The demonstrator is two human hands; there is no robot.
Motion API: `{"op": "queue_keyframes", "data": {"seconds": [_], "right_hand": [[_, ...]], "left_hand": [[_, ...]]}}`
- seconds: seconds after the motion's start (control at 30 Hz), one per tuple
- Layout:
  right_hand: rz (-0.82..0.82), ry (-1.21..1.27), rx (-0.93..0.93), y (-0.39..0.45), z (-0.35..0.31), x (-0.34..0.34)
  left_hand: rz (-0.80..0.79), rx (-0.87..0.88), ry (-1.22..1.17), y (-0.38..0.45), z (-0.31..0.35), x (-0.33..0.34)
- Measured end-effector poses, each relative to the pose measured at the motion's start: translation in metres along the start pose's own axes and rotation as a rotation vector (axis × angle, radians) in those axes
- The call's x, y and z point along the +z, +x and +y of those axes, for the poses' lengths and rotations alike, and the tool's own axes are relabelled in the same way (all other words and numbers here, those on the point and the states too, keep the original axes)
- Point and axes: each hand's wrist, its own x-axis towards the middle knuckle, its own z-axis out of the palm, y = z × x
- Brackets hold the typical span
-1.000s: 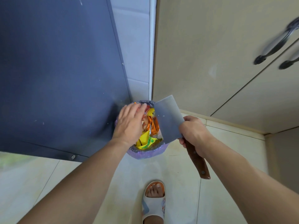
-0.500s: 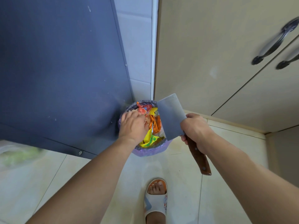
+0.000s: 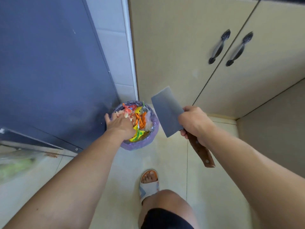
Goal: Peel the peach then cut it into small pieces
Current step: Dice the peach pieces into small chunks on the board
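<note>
My left hand point(image 3: 121, 125) reaches down over a small bin lined with a purple bag point(image 3: 140, 144), fingers spread and thumb out. Pale pink peach peel scraps point(image 3: 127, 114) lie at its fingertips on top of the rubbish. To the right of the bin, my right hand point(image 3: 193, 123) grips a cleaver by its brown wooden handle point(image 3: 201, 151). The wide grey blade point(image 3: 166, 111) points up and away, beside the bin's rim. No peach is in view.
The bin holds several orange and yellow wrappers point(image 3: 140, 123). A dark blue panel point(image 3: 49, 71) stands at the left, beige cabinet doors with black handles point(image 3: 219, 47) at the right. My slippered foot point(image 3: 149, 182) stands on the pale tiled floor below the bin.
My left hand has sunk lower into the bin and its fingers have spread, with peel scraps now showing at the fingertips. The cleaver has drawn away to the right of the bin.
</note>
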Motion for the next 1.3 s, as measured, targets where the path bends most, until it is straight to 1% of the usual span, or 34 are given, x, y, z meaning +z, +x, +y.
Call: {"op": "queue_keyframes", "data": {"seconds": [0.07, 0.13, 0.17, 0.27, 0.33, 0.37, 0.43, 0.5, 0.57, 0.63, 0.73, 0.87, 0.97, 1.07, 1.13, 1.2, 1.3], "right_hand": [[0.03, 0.042, -0.016, -0.033, 0.003, -0.025], [0.073, 0.054, -0.022, -0.075, 0.01, -0.059], [0.102, 0.066, -0.023, -0.098, 0.016, -0.077], [0.236, 0.128, -0.018, -0.175, 0.04, -0.138], [0.366, 0.164, 0.003, -0.237, 0.063, -0.18], [0.447, 0.183, 0.018, -0.271, 0.077, -0.201], [0.634, 0.226, 0.031, -0.342, 0.11, -0.238], [0.821, 0.269, 0.047, -0.409, 0.148, -0.267], [0.99, 0.335, 0.086, -0.467, 0.189, -0.287], [1.138, 0.393, 0.152, -0.521, 0.23, -0.303], [1.284, 0.401, 0.318, -0.593, 0.283, -0.318], [1.379, 0.362, 0.567, -0.675, 0.349, -0.318], [1.428, 0.346, 0.707, -0.71, 0.39, -0.314], [1.428, 0.317, 0.813, -0.728, 0.412, -0.311], [1.413, 0.287, 0.843, -0.734, 0.424, -0.306], [1.4, 0.261, 0.841, -0.736, 0.439, -0.3], [1.402, 0.265, 0.825, -0.741, 0.465, -0.298]], "left_hand": [[0.02, -0.019, -0.136, -0.028, 0.013, -0.013], [0.136, 0.053, -0.17, -0.066, 0.04, -0.034], [0.183, 0.135, -0.14, -0.087, 0.058, -0.045], [0.157, 0.375, -0.137, -0.154, 0.124, -0.082], [0.154, 0.524, -0.229, -0.195, 0.178, -0.111], [0.193, 0.599, -0.284, -0.22, 0.21, -0.127], [0.249, 0.756, -0.432, -0.284, 0.271, -0.156], [0.267, 0.937, -0.541, -0.36, 0.322, -0.168], [0.255, 1.112, -0.539, -0.433, 0.359, -0.164], [0.189, 1.239, -0.492, -0.495, 0.386, -0.145], [0.145, 1.45, -0.396, -0.566, 0.415, -0.117], [0.095, 1.621, -0.222, -0.633, 0.443, -0.101], [0.031, 1.715, -0.161, -0.666, 0.458, -0.097], [-0.047, 1.761, -0.072, -0.686, 0.468, -0.087], [-0.074, 1.775, 0.0, -0.692, 0.474, -0.074], [-0.068, 1.789, 0.045, -0.699, 0.483, -0.057], [-0.046, 1.819, 0.005, -0.722, 0.505, -0.029]]}}
